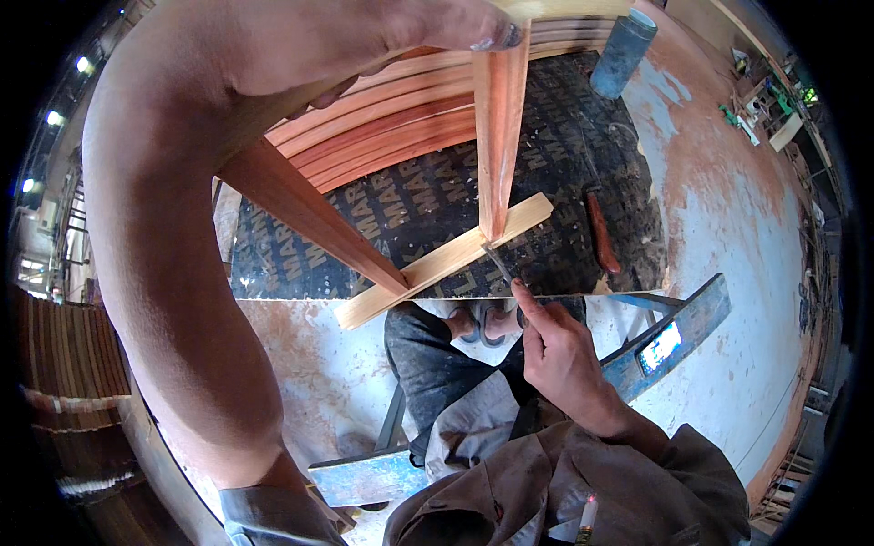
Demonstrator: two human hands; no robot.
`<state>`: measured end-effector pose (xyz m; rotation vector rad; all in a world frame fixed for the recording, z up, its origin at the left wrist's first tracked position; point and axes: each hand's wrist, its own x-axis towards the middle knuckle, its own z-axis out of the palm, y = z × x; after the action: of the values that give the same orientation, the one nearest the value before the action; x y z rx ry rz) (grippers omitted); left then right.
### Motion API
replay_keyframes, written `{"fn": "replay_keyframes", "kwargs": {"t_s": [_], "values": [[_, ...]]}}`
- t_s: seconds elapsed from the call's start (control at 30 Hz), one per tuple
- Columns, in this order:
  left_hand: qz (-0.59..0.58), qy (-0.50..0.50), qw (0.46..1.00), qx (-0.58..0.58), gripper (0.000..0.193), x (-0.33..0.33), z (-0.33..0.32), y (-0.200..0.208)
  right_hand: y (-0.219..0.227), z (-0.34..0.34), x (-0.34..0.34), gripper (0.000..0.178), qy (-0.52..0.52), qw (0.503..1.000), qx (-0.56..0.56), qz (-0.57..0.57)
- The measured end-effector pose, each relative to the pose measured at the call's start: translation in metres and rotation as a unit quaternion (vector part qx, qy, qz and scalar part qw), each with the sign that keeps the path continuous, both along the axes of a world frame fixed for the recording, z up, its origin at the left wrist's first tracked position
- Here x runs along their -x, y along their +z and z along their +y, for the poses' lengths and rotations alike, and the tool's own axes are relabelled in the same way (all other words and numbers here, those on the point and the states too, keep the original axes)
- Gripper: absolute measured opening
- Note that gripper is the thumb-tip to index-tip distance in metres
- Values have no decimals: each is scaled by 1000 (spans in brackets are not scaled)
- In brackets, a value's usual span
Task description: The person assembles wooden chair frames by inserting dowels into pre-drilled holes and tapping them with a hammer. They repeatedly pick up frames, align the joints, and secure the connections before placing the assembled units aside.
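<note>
Apparently working a joint (492, 234) on the red-and-pale wooden frame (501, 136)
Left hand (364, 29) clasps it, fingers curled, over the black-panel worktop (583, 127); right hand (566, 359) has fingers pinching a slim grey metal tool (500, 264) there; steady pressure seems needed next

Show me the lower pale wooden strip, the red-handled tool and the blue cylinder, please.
Lower pale wooden strip (444, 263): head view, near the middle of its length.
Red-handled tool (601, 233): head view, middle of its handle.
Blue cylinder (623, 56): head view, middle of its side.
</note>
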<state>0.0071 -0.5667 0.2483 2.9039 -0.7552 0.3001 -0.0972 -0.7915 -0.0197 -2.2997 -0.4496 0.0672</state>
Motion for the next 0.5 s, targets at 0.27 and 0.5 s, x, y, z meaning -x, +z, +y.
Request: {"fn": "replay_keyframes", "kwargs": {"t_s": [0.27, 0.5], "values": [[-87, -12, 996, -23, 65, -8, 14, -8, 15, 7, -1, 59, -16, 999, 25, 30], [181, -44, 983, -1, 67, -6, 1, 31, -24, 28, -19, 59, -31, 997, 23, -65]]}}
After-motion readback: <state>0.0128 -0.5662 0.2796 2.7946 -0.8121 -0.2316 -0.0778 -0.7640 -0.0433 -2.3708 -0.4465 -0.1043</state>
